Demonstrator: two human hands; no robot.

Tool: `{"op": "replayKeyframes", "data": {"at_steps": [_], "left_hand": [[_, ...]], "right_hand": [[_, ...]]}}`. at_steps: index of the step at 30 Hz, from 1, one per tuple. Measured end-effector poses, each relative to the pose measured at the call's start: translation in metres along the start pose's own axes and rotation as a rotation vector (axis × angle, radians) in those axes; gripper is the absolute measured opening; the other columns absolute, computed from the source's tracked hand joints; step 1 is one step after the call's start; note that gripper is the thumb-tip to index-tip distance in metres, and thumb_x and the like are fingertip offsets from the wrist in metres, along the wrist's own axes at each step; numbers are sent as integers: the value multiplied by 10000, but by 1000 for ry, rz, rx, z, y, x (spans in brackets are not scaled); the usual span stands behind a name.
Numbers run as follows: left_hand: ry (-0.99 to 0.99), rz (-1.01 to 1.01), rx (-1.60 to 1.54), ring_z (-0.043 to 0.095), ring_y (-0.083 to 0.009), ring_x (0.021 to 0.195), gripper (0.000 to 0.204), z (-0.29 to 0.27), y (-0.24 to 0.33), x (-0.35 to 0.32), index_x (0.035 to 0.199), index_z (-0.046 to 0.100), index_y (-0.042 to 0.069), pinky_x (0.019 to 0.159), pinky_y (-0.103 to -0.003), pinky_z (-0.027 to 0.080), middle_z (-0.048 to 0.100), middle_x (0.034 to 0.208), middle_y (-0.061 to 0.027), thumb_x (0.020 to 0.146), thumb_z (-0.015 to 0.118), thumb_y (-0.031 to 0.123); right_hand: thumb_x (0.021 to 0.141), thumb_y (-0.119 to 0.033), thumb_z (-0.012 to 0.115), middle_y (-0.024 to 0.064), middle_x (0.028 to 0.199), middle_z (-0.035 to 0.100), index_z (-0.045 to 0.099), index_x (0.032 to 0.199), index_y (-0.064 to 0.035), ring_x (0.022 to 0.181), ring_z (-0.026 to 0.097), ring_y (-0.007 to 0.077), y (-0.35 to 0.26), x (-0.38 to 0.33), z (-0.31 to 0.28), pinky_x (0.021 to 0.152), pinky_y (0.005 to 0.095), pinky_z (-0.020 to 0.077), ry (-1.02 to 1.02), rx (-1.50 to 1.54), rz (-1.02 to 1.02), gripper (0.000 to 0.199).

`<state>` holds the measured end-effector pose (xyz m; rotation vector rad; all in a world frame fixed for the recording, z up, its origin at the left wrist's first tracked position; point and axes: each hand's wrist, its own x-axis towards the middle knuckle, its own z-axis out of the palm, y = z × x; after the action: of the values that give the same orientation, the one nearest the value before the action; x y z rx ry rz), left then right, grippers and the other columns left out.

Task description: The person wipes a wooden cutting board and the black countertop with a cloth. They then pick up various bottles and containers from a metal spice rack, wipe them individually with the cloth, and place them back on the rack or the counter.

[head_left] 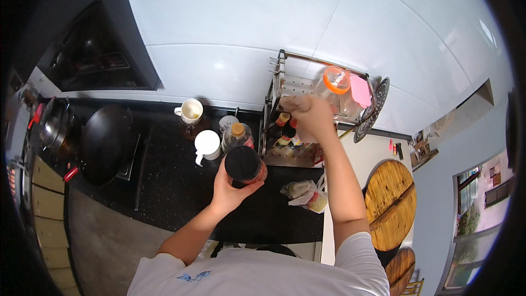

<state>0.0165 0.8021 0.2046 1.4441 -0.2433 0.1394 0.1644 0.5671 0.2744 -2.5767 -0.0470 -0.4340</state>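
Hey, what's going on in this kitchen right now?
A person stands at a dark countertop. Their left hand holds a jar with a black lid just above the counter. Their right hand reaches into the upper tier of a metal rack against the tiled wall, next to a clear container with an orange lid. Two white mugs, a bottle and a plastic bag lie nearby; a black wok is on the left.

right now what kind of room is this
Most likely a home kitchen: a black wok sits on the stove, a metal rack holds sauce bottles, and round wooden boards lie on the counter.
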Motion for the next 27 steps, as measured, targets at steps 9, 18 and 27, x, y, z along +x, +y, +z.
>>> {"op": "replayKeyframes", "data": {"at_steps": [9, 18, 27], "left_hand": [[-9, -41, -69, 564, -175, 1186, 788, -5, -4, -9, 1348, 432, 9, 1042, -337, 439, 561, 1271, -88, 688, 861, -28], [8, 44, -40, 570, -185, 1186, 781, -24, -7, -17, 1358, 427, 15, 1041, -345, 441, 561, 1277, -93, 705, 855, -13], [36, 90, 120, 571, -230, 1180, 786, -19, -6, 4, 1352, 414, 23, 1017, -360, 450, 544, 1267, -121, 703, 857, 30]], "right_hand": [[753, 72, 621, 117, 1117, 660, 621, 1169, -44, 1077, 628, 270, 25, 104, 6, 924, 339, 484, -27, 451, -451, 431], [770, 48, 631, 147, 1085, 686, 603, 1171, -26, 1042, 645, 254, 23, 92, 33, 900, 321, 490, 503, 363, -33, 409], [712, -29, 694, 113, 977, 619, 644, 1047, -94, 977, 580, 376, 8, 22, 33, 844, 474, 465, 420, -149, -145, 345]]}}
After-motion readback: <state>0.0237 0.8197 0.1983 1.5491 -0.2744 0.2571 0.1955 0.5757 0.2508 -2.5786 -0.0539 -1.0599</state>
